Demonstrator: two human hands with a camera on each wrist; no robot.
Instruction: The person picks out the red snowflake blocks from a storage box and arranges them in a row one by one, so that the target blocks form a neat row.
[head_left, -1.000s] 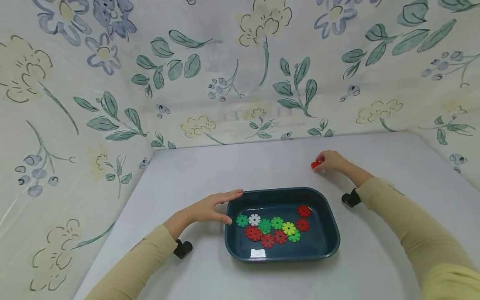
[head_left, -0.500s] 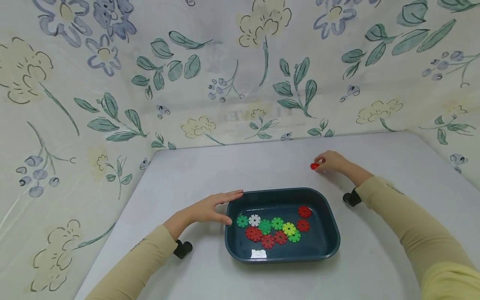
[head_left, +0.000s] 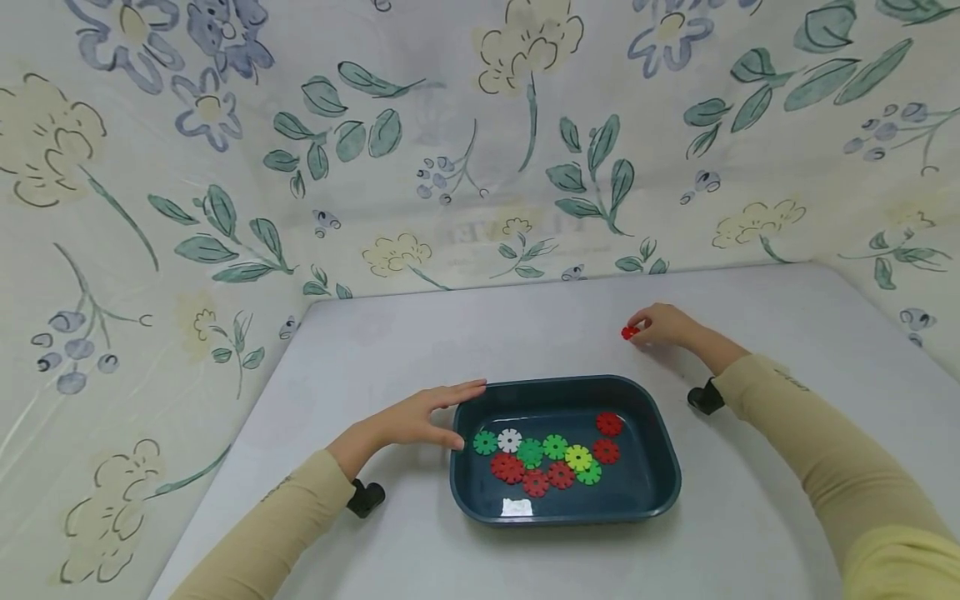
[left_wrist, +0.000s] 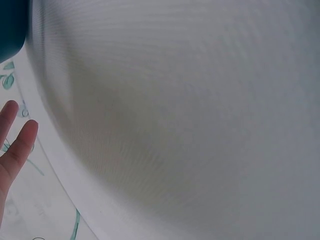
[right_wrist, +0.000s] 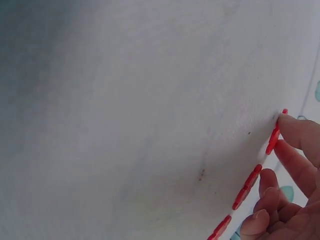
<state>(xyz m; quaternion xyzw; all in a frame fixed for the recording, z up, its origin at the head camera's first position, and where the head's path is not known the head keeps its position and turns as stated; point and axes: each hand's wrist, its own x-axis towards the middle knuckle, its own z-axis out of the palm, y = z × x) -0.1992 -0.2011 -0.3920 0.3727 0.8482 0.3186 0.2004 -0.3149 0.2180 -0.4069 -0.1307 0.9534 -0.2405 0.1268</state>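
My left hand (head_left: 411, 419) has its fingers spread at the left end of a dark teal tray (head_left: 667, 467), fingertips on its rim. Fingers of that hand (left_wrist: 20, 145) show at the edge of the left wrist view. Several notched plastic discs lie in the tray: red (head_left: 607, 423), green (head_left: 484, 442), white (head_left: 509, 440) and yellow (head_left: 578, 457). Beyond the tray's right end, my right hand (head_left: 663, 325) pinches a red notched disc (head_left: 628, 332) by the tabletop. In the right wrist view, two more red discs (right_wrist: 246, 187) sit in line beneath my curled fingers.
The white table (head_left: 420, 333) carries all of this. A floral-patterned sheet (head_left: 465, 167) rises behind it and at both sides. Black wrist cameras (head_left: 366, 498) are strapped under both sleeves.
The red disc at my right fingertips has shifted slightly left and turned a little. My left hand and the tray stay in place.
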